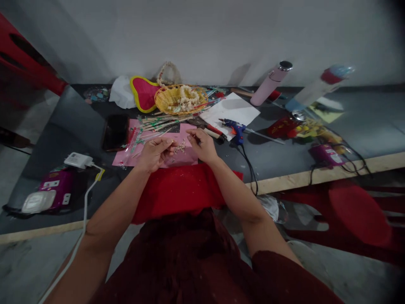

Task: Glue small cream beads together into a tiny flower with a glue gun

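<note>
My left hand is closed, with thumb and fingertips pinched on a small pale piece too tiny to name. A short gap away, my right hand is curled, its thumb and forefinger close together; whatever they hold, if anything, does not show. Between and below the hands, several small pale bits lie over a pink sheet. A red cloth spreads from the table's front edge over my lap. Behind the hands lie thin sticks with green marks.
A wicker basket holds pale beaded strands. A blue glue gun lies beside white paper. A phone and a purple power socket are at left. A pink flask and a red can stand at right.
</note>
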Tool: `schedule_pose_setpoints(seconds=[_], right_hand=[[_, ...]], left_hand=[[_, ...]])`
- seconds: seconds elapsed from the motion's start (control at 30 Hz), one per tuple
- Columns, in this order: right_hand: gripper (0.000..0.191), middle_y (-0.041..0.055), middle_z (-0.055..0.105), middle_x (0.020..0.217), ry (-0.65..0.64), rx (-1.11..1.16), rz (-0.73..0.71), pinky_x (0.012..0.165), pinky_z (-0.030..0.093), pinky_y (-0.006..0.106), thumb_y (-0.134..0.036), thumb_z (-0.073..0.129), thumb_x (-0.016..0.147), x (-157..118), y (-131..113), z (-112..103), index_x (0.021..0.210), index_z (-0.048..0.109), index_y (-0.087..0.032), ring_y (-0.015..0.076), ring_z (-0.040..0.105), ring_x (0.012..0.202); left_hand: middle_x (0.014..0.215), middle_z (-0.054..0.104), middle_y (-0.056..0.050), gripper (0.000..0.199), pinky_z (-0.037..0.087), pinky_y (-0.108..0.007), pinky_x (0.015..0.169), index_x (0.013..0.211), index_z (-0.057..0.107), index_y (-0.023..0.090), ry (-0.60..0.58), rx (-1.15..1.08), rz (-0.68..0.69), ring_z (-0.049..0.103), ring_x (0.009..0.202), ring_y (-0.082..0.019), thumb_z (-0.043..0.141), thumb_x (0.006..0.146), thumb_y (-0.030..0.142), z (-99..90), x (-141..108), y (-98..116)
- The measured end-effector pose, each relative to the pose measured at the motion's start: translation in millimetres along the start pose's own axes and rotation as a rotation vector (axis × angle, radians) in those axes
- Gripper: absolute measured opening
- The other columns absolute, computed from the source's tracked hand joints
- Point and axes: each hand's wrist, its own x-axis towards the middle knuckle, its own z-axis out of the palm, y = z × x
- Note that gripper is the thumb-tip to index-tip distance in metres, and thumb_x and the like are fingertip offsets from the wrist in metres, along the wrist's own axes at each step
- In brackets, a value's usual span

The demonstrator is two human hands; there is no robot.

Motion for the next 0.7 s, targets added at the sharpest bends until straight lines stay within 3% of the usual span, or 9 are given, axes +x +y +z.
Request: schedule_pose_setpoints(seconds=[0.1,0.2,0.33,0.43,0.57,0.7], right_hand=[[0.023,0.0081,0.062,0.097,-0.035,-0.066,-0.004,0.078,0.048,0.031,-0.024,0.047,0.088,4.5,1.7,-10.1,0.107,0.059,-0.018,0.0165,0.058,0.088],[0.024,0.0089,0.06,0.103,-0.045,-0.223,0.075,0.076,0.047,0.032,-0.024,0.05,0.085,10.7,13.0,-42.4,0.107,0.059,-0.019,0.0172,0.058,0.084],[0.024,0.012,0.061,0.098,0.06,-0.526,0.29,0.08,0.045,0.036,-0.026,0.051,0.082,7.6,45.7,-102.4,0.102,0.059,-0.015,0.0201,0.057,0.084],[0.031,0.0146,0.063,0.093,0.065,-0.716,0.514,0.08,0.044,0.038,-0.034,0.057,0.078,-4.7,72.1,-132.6,0.099,0.058,-0.012,0.0234,0.056,0.088],[0.042,0.0086,0.063,0.081,-0.047,-0.684,0.776,0.07,0.043,0.033,-0.05,0.06,0.071,-17.1,93.8,-141.9,0.091,0.061,-0.013,0.0207,0.057,0.077],[0.035,0.0005,0.054,0.059,0.058,-0.431,0.893,0.056,0.038,0.027,-0.046,0.065,0.062,-18.0,97.1,-140.8,0.074,0.063,-0.013,0.0156,0.053,0.061]], left_hand=[[0.075,0.069,-0.005,0.019,0.048,-0.018,0.05,0.073,0.068,0.013,-0.023,0.007,-0.007,0.057,0.056,-0.006,0.075,0.064,0.029,-0.9,-0.8,-0.6],[0.078,0.069,-0.005,0.019,0.049,-0.018,0.05,0.075,0.069,0.013,-0.048,-0.014,-0.007,0.057,0.056,-0.006,0.075,0.064,0.028,-2.0,-0.8,-0.7],[0.078,0.07,-0.006,0.023,0.05,-0.017,0.051,0.076,0.069,0.013,-0.067,-0.067,-0.013,0.058,0.055,-0.005,0.078,0.061,0.028,-1.1,0.0,-1.2],[0.076,0.07,-0.004,0.024,0.051,-0.016,0.051,0.076,0.068,0.013,-0.078,-0.092,-0.013,0.058,0.055,-0.005,0.079,0.061,0.028,-0.3,0.0,-1.9],[0.08,0.069,-0.003,0.023,0.052,-0.015,0.054,0.08,0.066,0.013,-0.086,-0.099,-0.003,0.059,0.056,-0.004,0.076,0.064,0.025,-0.8,-1.9,-1.1],[0.078,0.07,-0.003,0.022,0.052,-0.015,0.055,0.081,0.064,0.013,-0.073,-0.116,0.003,0.06,0.056,-0.005,0.076,0.063,0.018,-2.2,-3.7,1.5]])
